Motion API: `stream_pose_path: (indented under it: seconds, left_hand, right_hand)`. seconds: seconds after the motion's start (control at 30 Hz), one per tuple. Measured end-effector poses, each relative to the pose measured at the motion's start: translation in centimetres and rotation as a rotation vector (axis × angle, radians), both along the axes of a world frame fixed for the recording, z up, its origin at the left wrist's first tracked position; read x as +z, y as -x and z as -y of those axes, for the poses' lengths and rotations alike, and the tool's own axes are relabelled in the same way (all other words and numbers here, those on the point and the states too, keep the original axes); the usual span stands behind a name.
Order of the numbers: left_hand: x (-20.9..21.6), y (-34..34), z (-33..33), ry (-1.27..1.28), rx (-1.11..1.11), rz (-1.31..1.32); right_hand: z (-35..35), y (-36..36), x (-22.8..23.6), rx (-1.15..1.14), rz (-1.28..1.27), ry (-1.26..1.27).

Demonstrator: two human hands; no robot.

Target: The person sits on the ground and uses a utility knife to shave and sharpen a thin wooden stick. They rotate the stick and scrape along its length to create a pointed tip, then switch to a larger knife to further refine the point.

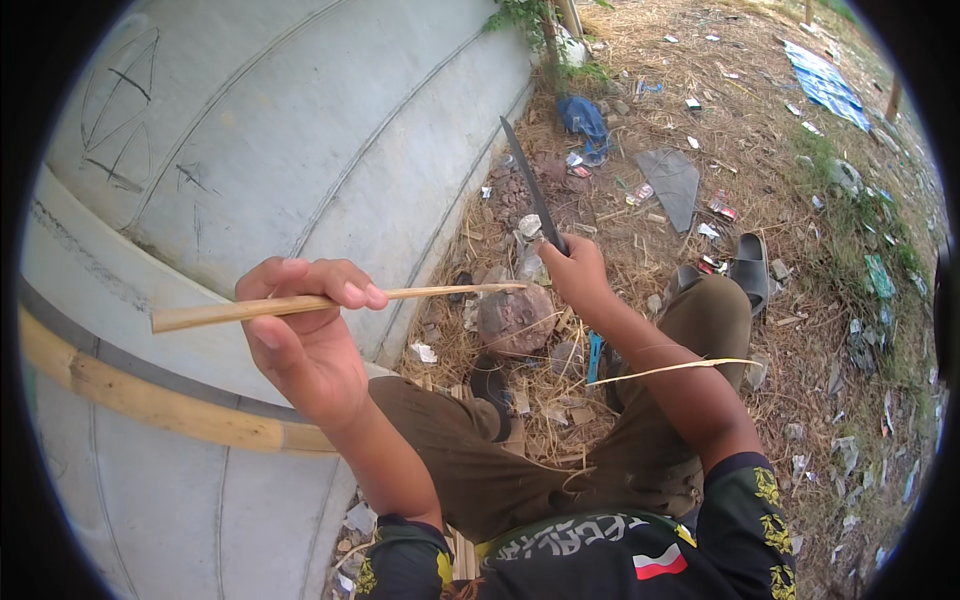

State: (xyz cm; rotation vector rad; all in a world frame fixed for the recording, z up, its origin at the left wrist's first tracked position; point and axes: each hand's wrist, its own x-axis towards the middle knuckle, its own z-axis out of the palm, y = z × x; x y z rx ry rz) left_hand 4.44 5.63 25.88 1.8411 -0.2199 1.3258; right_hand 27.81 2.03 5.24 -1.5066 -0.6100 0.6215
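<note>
My left hand (318, 362) pinches a pale, tapering stick that looks like bamboo (225, 312) between thumb and fingers. Its thick end points left, and its thin tip reaches right, over a round brown block (515, 322) on the ground. In my right hand (580, 274) is a knife (530, 185), gripped by its dark handle, with the long blade pointing up and away to the left. Blade and stick are apart. A thin curved shaving (670, 371) shows across my right forearm; whether it rests there or is falling I cannot tell.
A grey concrete wall (330, 110) stands close on my left, with a bamboo pole (170, 406) along it. Straw, wood scraps and litter cover the ground. A blue plastic bag (585, 125), a grey flat sheet (670, 185) and a grey sandal (749, 272) lie ahead and right.
</note>
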Motion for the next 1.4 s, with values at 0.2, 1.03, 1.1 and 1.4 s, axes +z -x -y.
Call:
stream_pose_path:
  seconds: [0.2,1.03,1.1,1.4]
  left_hand:
    - [1.2,1.2,3.2,-0.135,-0.057,0.084]
    - [-1.8,4.7,7.0,0.018,0.373,0.68]
    - [-1.8,4.8,7.0,0.039,0.433,0.689]
    - [-2.4,4.7,7.5,-0.006,0.299,0.646]
  right_hand:
    - [0.2,0.6,0.6,0.04,-0.067,0.019]
    - [4.4,11.8,-0.2,0.595,0.289,0.073]
    - [6.1,12.8,1.1,0.588,0.251,0.105]
    - [14.2,16.6,5.8,0.209,0.204,-0.426]
